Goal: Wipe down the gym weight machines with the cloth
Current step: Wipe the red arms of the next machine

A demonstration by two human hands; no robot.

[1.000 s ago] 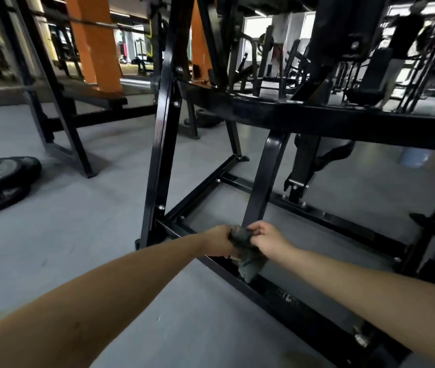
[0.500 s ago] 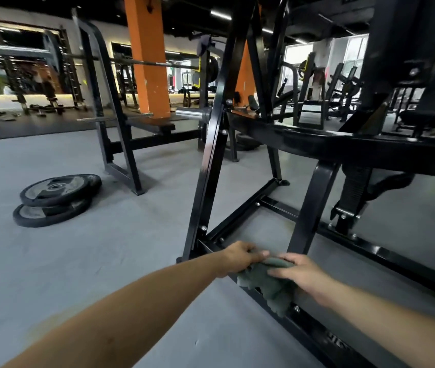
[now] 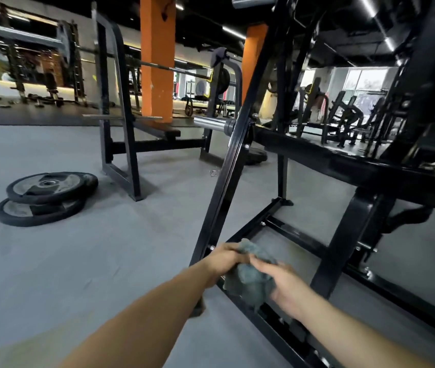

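A crumpled grey cloth (image 3: 251,277) hangs between my two hands, just above the low base rail of a black weight machine (image 3: 344,166). My left hand (image 3: 225,260) grips the cloth's upper left part with curled fingers. My right hand (image 3: 285,285) is blurred and holds the cloth's right side from below. Both hands are near the corner where the slanted black post (image 3: 227,168) meets the base frame (image 3: 272,328).
Two black weight plates (image 3: 43,197) lie stacked on the grey floor at the left. A bench rack (image 3: 120,134) with a barbell stands behind them, beside an orange pillar (image 3: 156,62). A chrome sleeve (image 3: 211,123) sticks out of the machine. More machines fill the right background.
My view has tilted up and left, showing more of the gym. Both hands lifted the cloth off the base rail and bunched it between them.
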